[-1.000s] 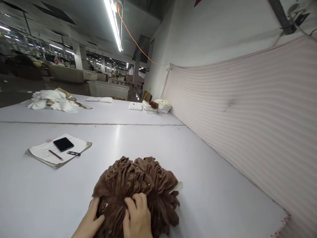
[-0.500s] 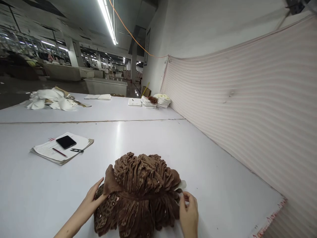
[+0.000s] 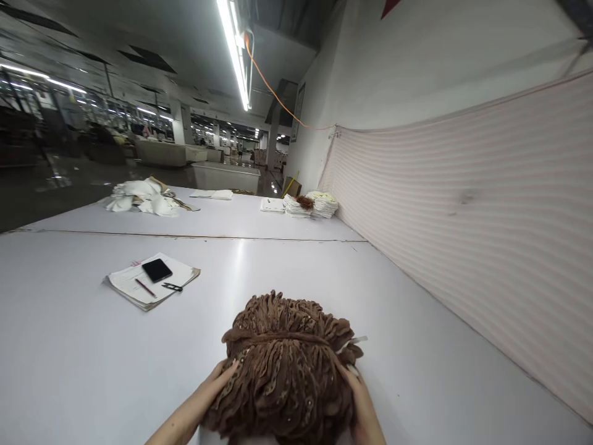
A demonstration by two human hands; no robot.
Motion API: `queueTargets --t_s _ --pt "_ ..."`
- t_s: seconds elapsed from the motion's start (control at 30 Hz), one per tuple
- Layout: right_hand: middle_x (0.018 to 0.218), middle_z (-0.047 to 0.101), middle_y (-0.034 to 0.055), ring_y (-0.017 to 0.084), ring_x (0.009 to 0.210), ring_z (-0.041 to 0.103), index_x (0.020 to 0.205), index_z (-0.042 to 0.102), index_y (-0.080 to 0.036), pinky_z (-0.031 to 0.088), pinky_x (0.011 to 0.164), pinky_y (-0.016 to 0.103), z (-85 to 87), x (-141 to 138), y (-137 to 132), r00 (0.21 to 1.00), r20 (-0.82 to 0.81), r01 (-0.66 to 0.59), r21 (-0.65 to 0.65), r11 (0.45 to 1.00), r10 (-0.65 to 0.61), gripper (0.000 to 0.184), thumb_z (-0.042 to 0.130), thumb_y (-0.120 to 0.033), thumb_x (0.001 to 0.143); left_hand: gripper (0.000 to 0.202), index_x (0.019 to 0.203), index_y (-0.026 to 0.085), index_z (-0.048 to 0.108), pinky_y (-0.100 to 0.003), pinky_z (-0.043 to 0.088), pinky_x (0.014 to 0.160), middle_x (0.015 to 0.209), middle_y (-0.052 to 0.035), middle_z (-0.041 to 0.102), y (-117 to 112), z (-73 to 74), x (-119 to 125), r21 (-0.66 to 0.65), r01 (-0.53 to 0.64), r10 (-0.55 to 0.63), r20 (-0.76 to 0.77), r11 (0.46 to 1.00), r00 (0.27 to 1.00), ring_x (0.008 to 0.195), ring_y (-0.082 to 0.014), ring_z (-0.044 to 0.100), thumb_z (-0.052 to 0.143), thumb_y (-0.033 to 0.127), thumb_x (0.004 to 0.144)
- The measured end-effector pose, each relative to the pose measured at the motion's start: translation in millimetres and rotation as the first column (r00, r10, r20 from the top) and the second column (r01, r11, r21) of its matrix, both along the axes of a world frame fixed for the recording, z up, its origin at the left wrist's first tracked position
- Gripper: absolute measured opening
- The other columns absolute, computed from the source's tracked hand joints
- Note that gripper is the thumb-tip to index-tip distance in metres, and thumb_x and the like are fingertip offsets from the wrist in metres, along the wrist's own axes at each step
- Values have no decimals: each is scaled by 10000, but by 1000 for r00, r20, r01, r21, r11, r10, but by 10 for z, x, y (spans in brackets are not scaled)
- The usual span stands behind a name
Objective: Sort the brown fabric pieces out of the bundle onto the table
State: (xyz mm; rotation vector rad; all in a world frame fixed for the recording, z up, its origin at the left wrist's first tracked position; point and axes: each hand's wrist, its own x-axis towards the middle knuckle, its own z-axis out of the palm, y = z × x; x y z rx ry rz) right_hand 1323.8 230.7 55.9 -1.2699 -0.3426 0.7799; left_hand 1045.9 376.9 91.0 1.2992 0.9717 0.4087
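A thick bundle of brown plush fabric pieces [image 3: 287,383] sits on the near part of the white table. Some pieces carry a leopard print, and a brown strip [image 3: 287,337] runs across the bundle. My left hand [image 3: 220,380] presses on its left side, with the thumb and fingers partly sunk in the folds. On the opposite side my right hand [image 3: 359,392] grips the fabric, most of its fingers hidden. A pale tag or scrap [image 3: 359,339] sticks out at the bundle's right edge.
On the white table [image 3: 430,346], papers [image 3: 130,281] lie to the left, holding a black phone [image 3: 157,270], a pencil [image 3: 146,288] and thread snips [image 3: 172,287]. White cloth [image 3: 143,198] and folded stacks [image 3: 324,204] stand farther back. Striped sheeting [image 3: 463,247] borders the right side.
The bundle has been turned, so its strip now runs higher and more folds face me. My right hand has closed in against its side. The view has shifted left and up.
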Motion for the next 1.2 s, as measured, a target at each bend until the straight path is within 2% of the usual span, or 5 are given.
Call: queueTargets --t_s 0.2,0.43,0.57,0.8,1.2 --pt "984 728 35 252 939 658 1061 639 -211 526 791 334 570 402 103 985 169 66 -155 986 -39 495 657 -510 667 705 1160 284 598 -484 504 885 1107 -67 683 -555 -459 -104 -182 -45 68 123 982 990 1082 -325 591 502 760 650" --pt "1111 632 222 389 1164 484 1030 645 -116 358 985 524 628 773 -13 794 605 404 -462 790 -52 509 531 -477 689 725 1237 284 478 -343 529 651 1181 -94 559 -971 -895 -252 -341 -125 136 8 932 991 934 -258 632 610 671 639" --pt "1266 532 188 374 1184 463 1216 541 -187 390 935 569 874 168 -396 495 866 526 -237 817 -67 522 429 -491 807 939 1386 255 308 -439 488 889 1359 -148 437 -1058 -959 -49 -182 -171 176 14 968 984 1221 -342 463 681 611 601" --pt "1466 340 111 461 1331 244 1374 379 -328 164 1003 736 792 -1227 -225 -164 971 13 -175 984 175 676 608 -417 744 1154 1461 71 31 -373 48 1172 1553 -160 -60 -1232 -692 514 210 -133 142 -29 969 989 1426 -283 -92 686 532 631" --pt "1054 584 135 271 1027 557 922 650 -177 466 901 429 696 -351 113 199 941 59 -291 955 274 291 385 -172 801 1165 1447 247 4 -442 506 835 1542 -168 101 -1280 -867 470 -569 71 49 193 819 980 1376 -343 228 713 604 594"
